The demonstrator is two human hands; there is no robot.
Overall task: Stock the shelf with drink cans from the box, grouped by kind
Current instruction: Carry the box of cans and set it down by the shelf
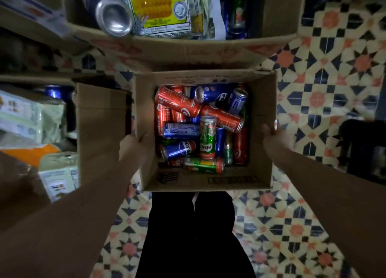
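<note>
An open cardboard box [146,102] hangs in front of me above the tiled floor. My left hand [133,146] grips its left wall and my right hand [271,135] grips its right wall. Inside lies a loose jumble of drink cans: red cola cans [177,102], blue Pepsi cans [215,92] and green Milo cans [207,137]. They lie on their sides, mixed together. The box's left flap [98,127] stands open beside my left forearm.
A larger carton [188,47] sits ahead with a silver-bottomed can [113,16] and yellow packets [156,6]. Shelving with packaged goods [31,114] fills the left. Patterned floor tiles [323,79] spread to the right. My dark trousers [194,236] are below the box.
</note>
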